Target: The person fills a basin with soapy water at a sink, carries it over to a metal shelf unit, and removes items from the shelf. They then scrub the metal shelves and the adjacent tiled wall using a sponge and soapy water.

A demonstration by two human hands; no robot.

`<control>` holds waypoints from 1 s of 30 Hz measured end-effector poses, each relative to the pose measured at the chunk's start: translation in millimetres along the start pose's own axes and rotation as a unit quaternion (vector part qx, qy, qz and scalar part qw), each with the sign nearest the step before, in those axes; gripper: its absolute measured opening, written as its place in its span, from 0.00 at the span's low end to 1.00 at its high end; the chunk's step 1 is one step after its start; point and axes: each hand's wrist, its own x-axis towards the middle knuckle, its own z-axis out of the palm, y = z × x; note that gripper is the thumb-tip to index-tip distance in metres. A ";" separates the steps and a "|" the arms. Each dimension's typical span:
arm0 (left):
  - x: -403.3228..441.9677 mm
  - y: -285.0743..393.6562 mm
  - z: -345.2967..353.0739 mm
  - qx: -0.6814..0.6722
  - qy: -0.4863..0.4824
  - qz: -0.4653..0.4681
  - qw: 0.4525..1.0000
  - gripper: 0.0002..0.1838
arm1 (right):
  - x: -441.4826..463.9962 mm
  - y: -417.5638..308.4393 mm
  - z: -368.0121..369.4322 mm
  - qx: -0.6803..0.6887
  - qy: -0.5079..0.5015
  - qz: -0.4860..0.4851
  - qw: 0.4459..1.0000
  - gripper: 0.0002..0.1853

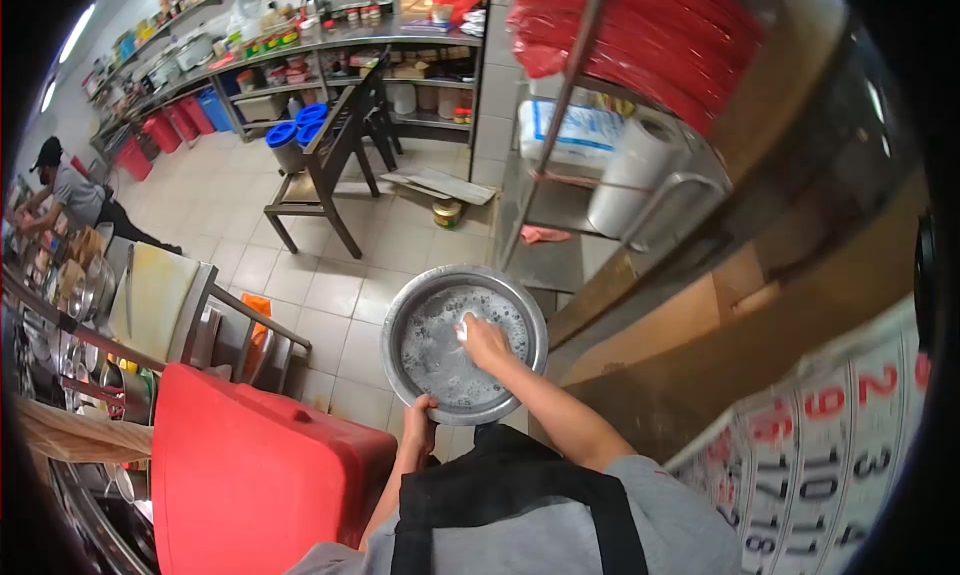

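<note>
A round metal basin [392,350] is held in front of my body, with water and soap-like bubbles inside. My left hand [420,425] is closed on its near rim, thumb on top and the other fingers mostly hidden below. Over the inside of the basin, my right hand [485,343] is closed in a pinch. A small white thing [461,331] shows at its fingertips; its kind is too small to tell.
A big red bin [260,465] stands close on my left, beside a table with a cutting board [155,295]. To the right are a metal rack [540,215] and a wall calendar [820,465]. A wooden chair [335,165] stands ahead; a co-worker [80,195] is at far left.
</note>
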 end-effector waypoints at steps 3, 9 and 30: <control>22.0 24.2 14.5 0.001 0.061 0.036 0.997 0.13 | 47.7 -5.9 -0.8 -0.048 -0.003 -0.082 0.995 0.26; 120.1 67.3 6.9 -0.013 0.150 0.083 0.985 0.08 | 156.0 -29.1 7.9 -0.083 -0.049 -0.158 0.983 0.34; 471.5 281.1 47.3 0.173 -0.047 -0.106 0.978 0.09 | 476.4 18.6 49.4 0.149 0.016 0.206 0.967 0.28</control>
